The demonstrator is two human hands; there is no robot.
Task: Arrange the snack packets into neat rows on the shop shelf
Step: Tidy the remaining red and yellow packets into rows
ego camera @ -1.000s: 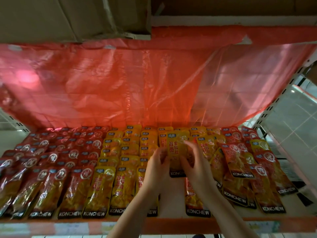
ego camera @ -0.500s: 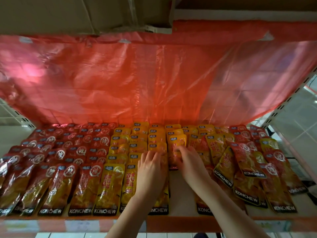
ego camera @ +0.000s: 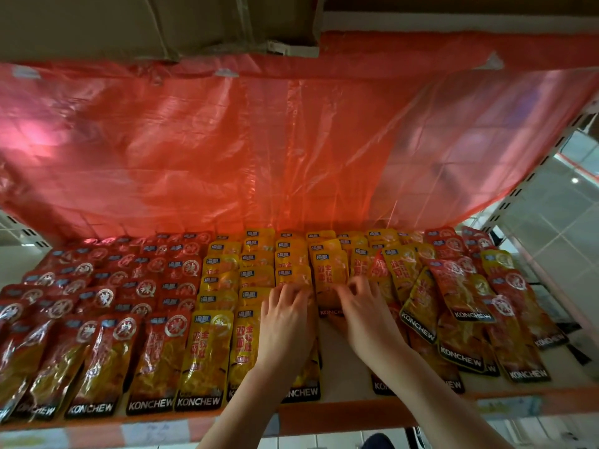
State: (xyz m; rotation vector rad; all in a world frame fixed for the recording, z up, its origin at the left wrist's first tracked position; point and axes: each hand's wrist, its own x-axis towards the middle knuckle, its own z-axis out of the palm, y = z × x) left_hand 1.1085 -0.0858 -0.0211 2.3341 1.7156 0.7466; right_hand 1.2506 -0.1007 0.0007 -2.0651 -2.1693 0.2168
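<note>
Snack packets cover the shop shelf (ego camera: 350, 408). Red packets (ego camera: 107, 286) lie in neat overlapping rows on the left. Yellow packets (ego camera: 223, 277) fill rows in the middle. On the right, red and yellow packets (ego camera: 453, 296) lie mixed and askew. My left hand (ego camera: 287, 322) rests palm down on a yellow row, fingertips touching a yellow packet (ego camera: 293, 275). My right hand (ego camera: 366, 315) has its fingers curled on the lower part of an upright yellow packet (ego camera: 330, 273) in the centre column.
A red translucent plastic sheet (ego camera: 259, 150) hangs behind the shelf. A cardboard box (ego camera: 155, 24) sits on the shelf above. White slotted uprights (ego camera: 505, 202) and tiled wall stand to the right. A strip of bare shelf (ego camera: 343, 358) shows between my wrists.
Both hands have slid a little further back on the shelf. The yellow packet that was lifted between them now lies set into the centre column.
</note>
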